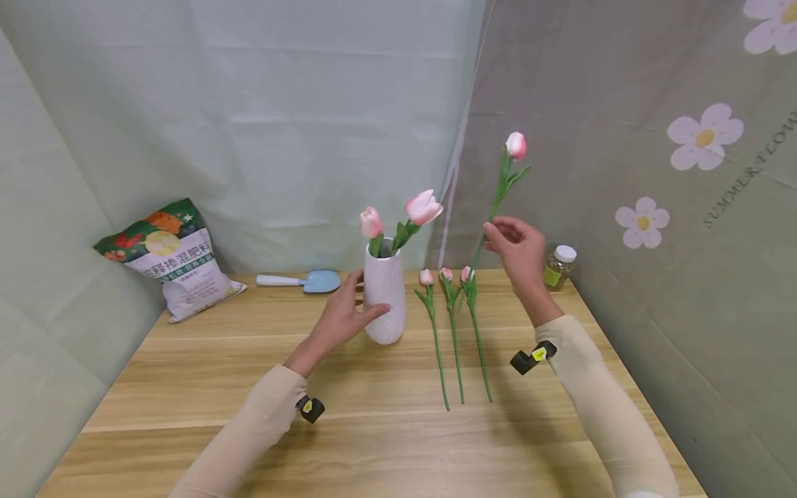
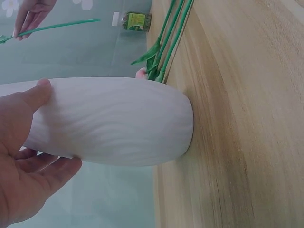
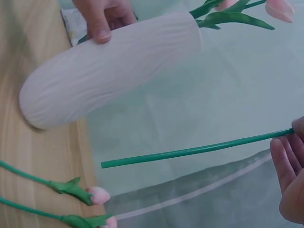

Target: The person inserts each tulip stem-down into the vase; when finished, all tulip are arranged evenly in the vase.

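A white ribbed vase (image 1: 384, 297) stands upright on the wooden table with two pink tulips (image 1: 424, 207) in its mouth. My left hand (image 1: 341, 315) grips the vase from its left side, thumb across the front and fingers round the back. Up and to the right of the vase, my right hand (image 1: 519, 252) pinches the green stem of a single pink tulip (image 1: 516, 146) between thumb and fingertips. Its bare lower stem (image 3: 190, 150) points toward the vase in the right wrist view. Three more tulips (image 1: 451, 325) lie side by side on the table between vase and right hand.
A blue trowel (image 1: 320, 281) with a white handle lies at the back, left of the vase. Farther left stands a fertilizer bag (image 1: 187, 266). A small jar (image 1: 560, 267) with a white lid sits at the back right corner. Fabric walls (image 1: 280, 138) enclose the table (image 1: 373, 429).
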The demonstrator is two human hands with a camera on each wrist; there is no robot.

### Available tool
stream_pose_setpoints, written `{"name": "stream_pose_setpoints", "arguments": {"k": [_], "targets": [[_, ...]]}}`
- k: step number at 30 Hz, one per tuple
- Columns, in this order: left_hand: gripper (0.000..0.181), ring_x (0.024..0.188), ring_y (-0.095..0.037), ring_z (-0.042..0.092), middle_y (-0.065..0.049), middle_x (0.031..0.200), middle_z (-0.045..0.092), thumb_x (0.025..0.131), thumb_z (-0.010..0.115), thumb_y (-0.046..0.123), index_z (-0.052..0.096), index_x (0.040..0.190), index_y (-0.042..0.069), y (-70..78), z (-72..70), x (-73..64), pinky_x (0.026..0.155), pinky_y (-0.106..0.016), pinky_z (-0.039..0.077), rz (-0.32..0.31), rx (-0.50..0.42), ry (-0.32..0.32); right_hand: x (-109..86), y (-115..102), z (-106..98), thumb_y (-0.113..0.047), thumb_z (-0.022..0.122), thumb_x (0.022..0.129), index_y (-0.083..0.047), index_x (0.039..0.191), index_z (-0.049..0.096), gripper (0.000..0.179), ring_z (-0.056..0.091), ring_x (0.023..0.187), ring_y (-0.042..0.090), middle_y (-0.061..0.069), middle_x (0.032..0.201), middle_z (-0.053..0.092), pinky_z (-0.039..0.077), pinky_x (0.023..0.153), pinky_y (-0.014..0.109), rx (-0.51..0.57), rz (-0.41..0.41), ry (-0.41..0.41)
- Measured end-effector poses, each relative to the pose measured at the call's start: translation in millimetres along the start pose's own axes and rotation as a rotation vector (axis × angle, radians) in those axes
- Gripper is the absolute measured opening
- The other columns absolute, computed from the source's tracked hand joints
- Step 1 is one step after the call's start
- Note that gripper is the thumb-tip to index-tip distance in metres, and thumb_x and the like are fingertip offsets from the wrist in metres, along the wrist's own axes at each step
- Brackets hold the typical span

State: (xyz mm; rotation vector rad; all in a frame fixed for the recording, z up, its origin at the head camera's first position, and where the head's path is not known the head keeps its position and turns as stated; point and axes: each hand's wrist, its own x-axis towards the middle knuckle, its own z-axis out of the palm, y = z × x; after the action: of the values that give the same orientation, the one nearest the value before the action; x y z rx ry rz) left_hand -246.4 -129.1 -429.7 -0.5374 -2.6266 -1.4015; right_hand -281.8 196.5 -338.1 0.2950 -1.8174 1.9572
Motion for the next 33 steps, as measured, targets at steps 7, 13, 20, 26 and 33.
{"name": "stream_pose_setpoints", "arguments": {"k": [7, 13, 20, 26, 33], "targets": [[0.086, 0.133, -0.038, 0.053, -0.019, 0.148, 0.05, 0.09, 0.08, 0.04, 0.036, 0.153, 0.001, 0.6, 0.8, 0.5, 0.104, -0.05, 0.054, 0.001, 0.014, 0.011, 10.7, -10.0, 13.8, -0.008, 0.078, 0.091, 0.001, 0.1, 0.072, 0.014, 0.072, 0.08, 0.014, 0.002, 0.088, 0.074, 0.064, 0.072, 0.027, 0.061, -0.008, -0.004], [0.082, 0.134, -0.037, 0.053, -0.016, 0.147, 0.05, 0.09, 0.08, 0.038, 0.039, 0.151, 0.003, 0.7, 1.2, -0.7, 0.104, -0.049, 0.054, -0.005, -0.007, 0.019, 18.6, -19.6, 24.8, -0.01, 0.078, 0.092, 0.001, 0.102, 0.072, 0.016, 0.073, 0.079, 0.015, 0.005, 0.091, 0.074, 0.064, 0.073, 0.028, 0.094, -0.056, -0.012], [0.078, 0.133, -0.038, 0.053, -0.017, 0.145, 0.052, 0.09, 0.081, 0.035, 0.041, 0.147, 0.002, 1.4, 0.9, -1.5, 0.105, -0.05, 0.053, 0.003, -0.028, 0.023, 30.0, -33.1, 36.9, -0.005, 0.077, 0.091, 0.0, 0.098, 0.072, 0.01, 0.074, 0.075, 0.017, 0.012, 0.089, 0.075, 0.064, 0.072, 0.029, 0.182, -0.125, 0.002], [0.077, 0.134, -0.037, 0.053, -0.015, 0.145, 0.051, 0.09, 0.081, 0.036, 0.041, 0.147, 0.003, 1.1, 1.4, -1.3, 0.105, -0.049, 0.053, -0.007, -0.028, 0.021, 36.4, -46.2, 46.1, -0.002, 0.076, 0.091, -0.004, 0.095, 0.072, 0.006, 0.075, 0.077, 0.021, 0.012, 0.091, 0.076, 0.065, 0.073, 0.031, 0.25, -0.187, -0.001], [0.078, 0.134, -0.037, 0.053, -0.016, 0.145, 0.051, 0.09, 0.081, 0.035, 0.04, 0.148, 0.003, 0.3, 1.5, -1.0, 0.105, -0.049, 0.054, -0.009, -0.019, 0.019, 40.1, -60.9, 54.0, 0.003, 0.073, 0.092, -0.006, 0.092, 0.073, 0.009, 0.075, 0.077, 0.019, 0.008, 0.088, 0.077, 0.065, 0.071, 0.03, 0.306, -0.28, -0.003]]}}
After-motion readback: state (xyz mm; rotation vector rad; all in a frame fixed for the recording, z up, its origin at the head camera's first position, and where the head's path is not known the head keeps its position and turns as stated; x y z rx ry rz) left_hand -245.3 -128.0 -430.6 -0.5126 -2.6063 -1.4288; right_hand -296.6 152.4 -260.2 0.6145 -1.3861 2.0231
